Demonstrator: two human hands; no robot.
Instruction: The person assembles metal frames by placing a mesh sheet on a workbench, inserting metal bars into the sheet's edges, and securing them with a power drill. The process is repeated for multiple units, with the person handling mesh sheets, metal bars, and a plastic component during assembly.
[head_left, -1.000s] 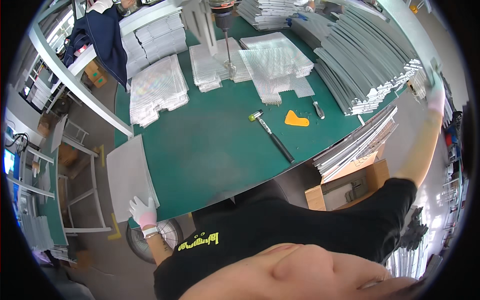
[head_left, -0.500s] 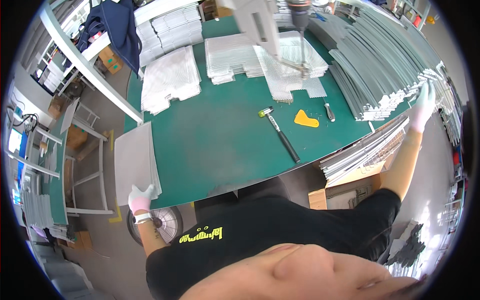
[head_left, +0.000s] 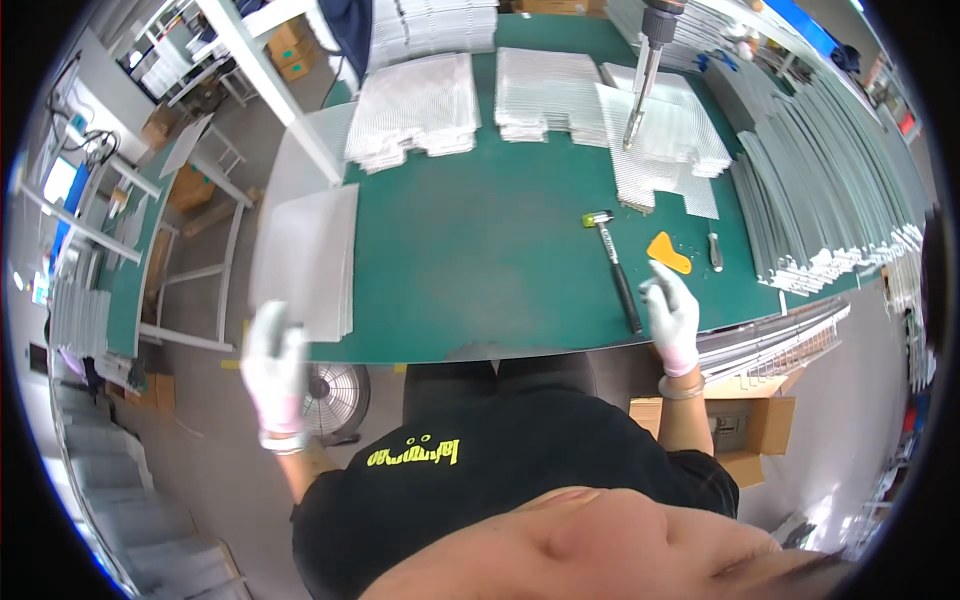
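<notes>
My left hand (head_left: 272, 360), in a white glove, is raised at the near left corner of the table, smeared by motion. It overlaps the near edge of a stack of thin pale sheets (head_left: 312, 262); whether it grips one is unclear. My right hand (head_left: 674, 312), also gloved, hovers over the table's near edge beside the black handle of a mallet (head_left: 612, 258). Its fingers are curled together, and what they hold, if anything, is too small to make out. Just beyond lies a yellow scraper (head_left: 668, 254), with a screwdriver (head_left: 715, 252) to its right.
Stacks of notched mesh panels (head_left: 415, 105) line the far side of the green table (head_left: 470, 240). An electric screwdriver (head_left: 655, 35) hangs above the right stack. Long grey strips (head_left: 830, 180) pile at the right. Below stand an open carton (head_left: 770, 430) and a fan (head_left: 335, 400).
My right hand has come back from the white ends of the strips to beside the mallet handle. My left hand has lifted off the near sheet corner. The view has shifted too.
</notes>
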